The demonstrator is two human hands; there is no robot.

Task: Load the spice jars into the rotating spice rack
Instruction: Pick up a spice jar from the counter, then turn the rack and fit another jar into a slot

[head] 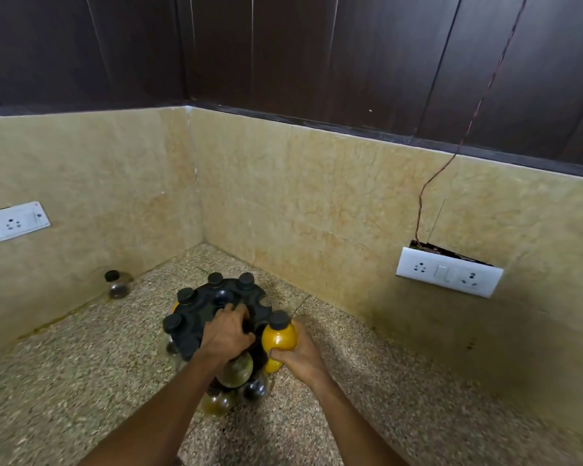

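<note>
My left hand (228, 332) lies on top of the black rotating spice rack (212, 311), fingers curled over its upper disc and gripping it. My right hand (298, 353) is clamped round a jar of yellow spice (279, 336) with a black cap, held upright just beside the rack's right edge, touching or nearly touching it; I cannot tell which. The rack stands on the speckled stone counter (81, 364), near the corner where two beige marble walls meet. Four black-capped jars hang in slots round the far and left rim of the rack's top tier. Lower down, towards me, more jars show beneath my left wrist: a greenish one (238, 369), a dark one (254, 388) and an amber-brown one (217, 401), partly blurred. One loose jar with dark contents (117, 285) stands well apart on the counter against the left wall. A white socket plate (16, 220) is on the left wall, and a switch-and-socket panel (448, 272) on the right wall, with a thin wire (458, 149) running up from it.
</note>
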